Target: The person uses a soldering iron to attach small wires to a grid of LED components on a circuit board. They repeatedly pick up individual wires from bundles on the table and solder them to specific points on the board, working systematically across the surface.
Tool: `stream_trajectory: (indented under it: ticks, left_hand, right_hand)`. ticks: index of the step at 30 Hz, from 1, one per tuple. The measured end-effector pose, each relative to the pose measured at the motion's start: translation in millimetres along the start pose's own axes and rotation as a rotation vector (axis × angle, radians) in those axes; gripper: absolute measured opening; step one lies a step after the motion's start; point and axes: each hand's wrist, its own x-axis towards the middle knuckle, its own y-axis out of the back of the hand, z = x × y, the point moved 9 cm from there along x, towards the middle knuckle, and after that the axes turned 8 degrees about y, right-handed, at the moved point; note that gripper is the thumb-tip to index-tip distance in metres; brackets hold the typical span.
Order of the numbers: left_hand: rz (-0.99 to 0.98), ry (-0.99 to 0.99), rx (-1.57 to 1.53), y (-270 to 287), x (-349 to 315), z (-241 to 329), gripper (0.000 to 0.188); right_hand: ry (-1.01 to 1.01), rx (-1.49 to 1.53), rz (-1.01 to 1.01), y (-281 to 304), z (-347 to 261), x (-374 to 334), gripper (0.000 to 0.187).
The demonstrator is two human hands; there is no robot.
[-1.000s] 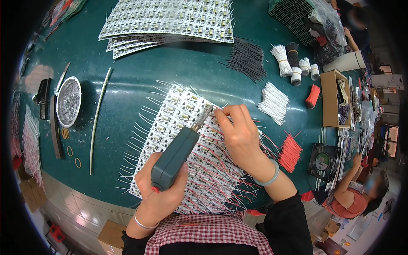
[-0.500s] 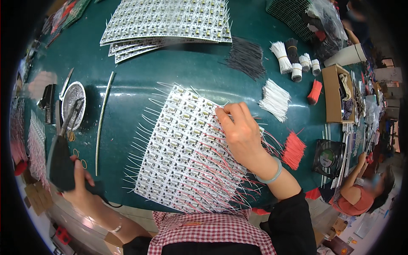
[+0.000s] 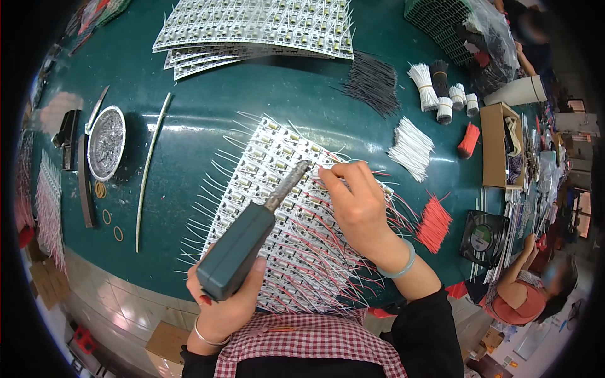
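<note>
Viewpoint: one head-worn fisheye camera, above the green table.
Direction: steeply downward and forward; forearms enter from the lower edge.
Nearness: close over the panel of small circuit boards.
Distortion: straight edges bow toward the dark rim.

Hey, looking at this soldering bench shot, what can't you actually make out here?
- Head view: the soldering iron tip's contact spot on the LED panel, too small.
- What the right hand pinches: a thin wire at most, fingers cover it.
- Left hand grip: the iron's handle hides the fingers.
- Round metal dish contents: blurred.
- Stacked panels: cut off by the top edge.
</note>
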Motion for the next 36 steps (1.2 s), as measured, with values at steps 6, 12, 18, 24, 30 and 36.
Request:
stream_trajectory:
  ticks: [6, 12, 18, 24, 30, 36]
  left_hand:
    - [-0.072, -0.014, -0.03, -16.0, 6.3, 0.6, 0.013]
    - [-0.052, -0.065, 0.016, -18.2, 10.0, 4.0, 0.013]
    - [-0.06, -0.064, 0.031, -22.1, 9.6, 1.4, 0.013]
    - [-0.069, -0.14, 0.045, -23.7, 11.3, 5.7, 0.012]
    - [-0.072, -0.085, 0.021, -22.8, 10.5, 1.2, 0.011]
    - [-0.042, -0.15, 0.043, -12.5, 7.6, 6.0, 0.015]
  right_hand:
    - [-0.009, 0.01, -0.019, -1.8, 1.3, -0.8, 0.036]
    - [-0.01, 0.009, -0.027, -2.4, 2.0, -0.6, 0.036]
    - [-0.003, 0.001, -0.028, -1.1, 1.2, 0.9, 0.036]
    - [-0.004, 0.008, -0.029, -0.7, 1.3, 0.9, 0.036]
    - [0.001, -0.001, -0.026, -1.7, 1.3, 0.7, 0.036]
    - [0.001, -0.001, -0.021, -1.6, 0.9, 0.7, 0.035]
